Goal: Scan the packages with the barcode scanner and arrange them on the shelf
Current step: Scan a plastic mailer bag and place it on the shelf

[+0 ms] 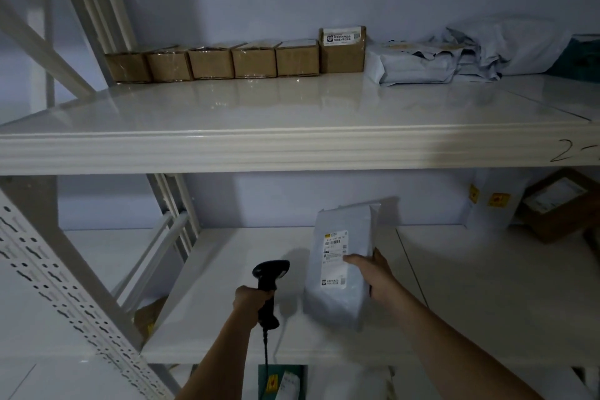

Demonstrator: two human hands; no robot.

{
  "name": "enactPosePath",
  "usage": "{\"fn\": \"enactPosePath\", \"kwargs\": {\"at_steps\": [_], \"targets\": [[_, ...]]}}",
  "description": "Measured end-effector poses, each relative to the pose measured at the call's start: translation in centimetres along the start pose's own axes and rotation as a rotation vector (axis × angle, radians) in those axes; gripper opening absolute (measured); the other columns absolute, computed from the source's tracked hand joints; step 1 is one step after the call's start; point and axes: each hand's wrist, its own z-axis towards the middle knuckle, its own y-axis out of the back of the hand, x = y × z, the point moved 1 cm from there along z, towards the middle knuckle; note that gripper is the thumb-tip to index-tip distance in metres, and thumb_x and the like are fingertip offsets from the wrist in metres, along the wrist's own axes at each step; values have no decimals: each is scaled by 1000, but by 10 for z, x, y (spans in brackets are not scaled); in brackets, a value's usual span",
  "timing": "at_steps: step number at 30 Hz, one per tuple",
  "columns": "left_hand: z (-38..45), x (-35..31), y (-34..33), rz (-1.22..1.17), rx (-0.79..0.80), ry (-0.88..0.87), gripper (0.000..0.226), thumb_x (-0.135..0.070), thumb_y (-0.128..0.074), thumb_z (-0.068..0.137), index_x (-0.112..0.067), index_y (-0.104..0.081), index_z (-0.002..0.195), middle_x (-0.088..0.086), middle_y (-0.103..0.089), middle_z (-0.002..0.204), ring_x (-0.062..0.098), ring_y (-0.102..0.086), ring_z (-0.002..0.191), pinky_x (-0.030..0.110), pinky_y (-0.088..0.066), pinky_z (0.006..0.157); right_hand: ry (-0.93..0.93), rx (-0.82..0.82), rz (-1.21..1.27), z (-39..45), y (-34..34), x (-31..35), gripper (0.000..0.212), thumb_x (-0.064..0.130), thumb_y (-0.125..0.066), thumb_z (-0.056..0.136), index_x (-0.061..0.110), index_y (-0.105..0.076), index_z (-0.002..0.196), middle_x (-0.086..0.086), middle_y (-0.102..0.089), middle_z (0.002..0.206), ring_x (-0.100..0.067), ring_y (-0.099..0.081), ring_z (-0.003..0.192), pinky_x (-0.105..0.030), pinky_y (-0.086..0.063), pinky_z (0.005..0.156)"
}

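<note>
Left hand [251, 299]: clenched round the grip of the scanner [269, 282], fingers wrapped about the handle.
Scanner: black, held upright over the front of the lower shelf [227, 269], its head tipped toward the bag; a cable [266, 354] hangs from its base down past the shelf edge.
Right hand [373, 273]: grasping the bag [341, 263] by its right edge, thumb lying across the front just below the label [336, 245], fingers behind.
Bag: grey mailer, standing tall and slightly tilted, its bottom edge on or just above the lower shelf, I cannot tell which; just right of the scanner, the two apart.
Label: white, printed with a barcode and text, facing the camera; a smaller sticker sits lower on the bag.
Upper shelf [292, 114]: glossy white, with a row of five small brown boxes [211, 62] side by side along the back wall, a taller box [342, 50] with a white label at the row's right end, then grey bags [422, 65] piled flat to the right.
Lower shelf, right end: a white parcel [487, 204] with yellow stickers stands at the back, a brown carton [558, 208] tilted beside it.
Frame [48, 263]: perforated upright slanting across the left.
Shelf edge: a handwritten "2" [566, 151] at the right.
</note>
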Motion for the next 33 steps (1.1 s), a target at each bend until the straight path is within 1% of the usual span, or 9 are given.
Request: {"fn": "enactPosePath", "kwargs": {"at_steps": [5,9,14,19,23,26,27,30,33], "targets": [[11,17,-1,69,-3,16,38,-16,-79,80,10,-65,104,18,-64,90,34,-64,87,35,-51,72,-60,-33,-42,-4,12,-3,54,13,-83,76,12,-60,125,-17,-70,116,-39,-69,102,-60,-54,92],[15,20,-8,127,-3,37,32,-13,-71,85,9,-63,107,22,-65,98,37,-65,97,40,-55,82,-71,-50,-2,-9,18,-8,52,10,-81,77,11,-62,125,-17,-72,112,-39,-70,100,-60,-54,92],[7,21,-7,268,-70,35,25,-14,-62,90,6,-57,105,25,-63,107,39,-62,100,40,-54,75,-56,-23,27,-15,28,-8,49,10,-80,78,10,-63,125,-17,-74,110,-38,-71,98,-59,-56,91],[-4,16,-9,358,-39,49,33,-16,-53,94,5,-56,120,20,-58,107,36,-58,111,36,-51,87,-40,-13,52,-25,34,-5,46,10,-80,77,10,-65,121,-16,-75,106,-36,-73,95,-58,-56,90],[-31,-6,-20,384,-128,4,43,-30,-52,97,-3,-53,131,21,-38,140,39,-38,127,44,-37,105,-24,57,78,-38,39,1,42,8,-77,79,8,-67,120,-16,-76,105,-37,-73,97,-58,-56,92],[-59,-34,-38,251,28,-248,44,-27,-47,99,-11,-48,139,18,-55,134,30,-55,106,32,-46,87,-2,109,118,-45,50,6,43,3,-75,80,2,-65,122,-19,-75,108,-39,-72,100,-57,-54,94],[-70,-42,-46,122,126,-255,46,-29,-49,99,-17,-44,143,15,-55,133,28,-56,104,31,-46,85,4,130,120,-49,55,10,43,4,-75,80,2,-65,122,-19,-75,108,-39,-71,101,-57,-54,95],[-110,-59,-68,-104,453,-171,57,-42,-54,96,-32,-31,147,8,-53,133,31,-56,115,42,-52,91,20,199,99,-63,72,20,43,7,-75,82,5,-65,124,-18,-75,110,-39,-71,102,-58,-54,95],[-138,-64,-87,-73,556,-276,60,-46,-62,91,-32,-35,142,0,-61,127,23,-63,110,46,-55,91,39,246,80,-80,95,30,42,9,-72,85,6,-64,125,-18,-74,112,-38,-72,103,-57,-54,94]]}}
